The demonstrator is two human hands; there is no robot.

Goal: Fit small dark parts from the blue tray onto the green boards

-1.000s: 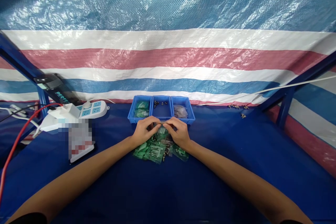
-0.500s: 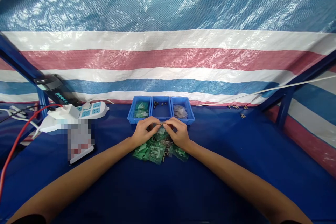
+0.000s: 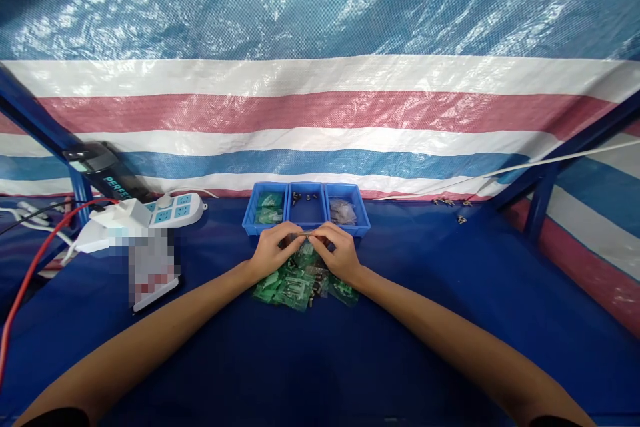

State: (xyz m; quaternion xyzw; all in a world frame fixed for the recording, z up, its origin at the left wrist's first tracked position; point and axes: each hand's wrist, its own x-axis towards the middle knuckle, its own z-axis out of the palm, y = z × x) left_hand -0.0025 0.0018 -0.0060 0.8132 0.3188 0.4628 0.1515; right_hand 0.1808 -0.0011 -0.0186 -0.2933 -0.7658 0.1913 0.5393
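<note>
My left hand and my right hand meet in front of the blue bins, both closed in a pinch. Between their fingertips is a small, thin piece, too small to name. Under and in front of the hands lies a pile of green plastic packets, with small dark metal parts among them. Behind the hands stand three joined blue bins: the left bin holds green packets, the middle bin a few small screw-like parts, and the right bin clear packets.
On the left are a white power strip, a dark bottle, a red cable and a blurred phone-like object. Small metal parts lie at the back right. A striped sheet hangs behind the blue table.
Both hands stay almost in place, fingertips still together. The thin piece between them shows slightly more. Otherwise the view has only shifted a little.
</note>
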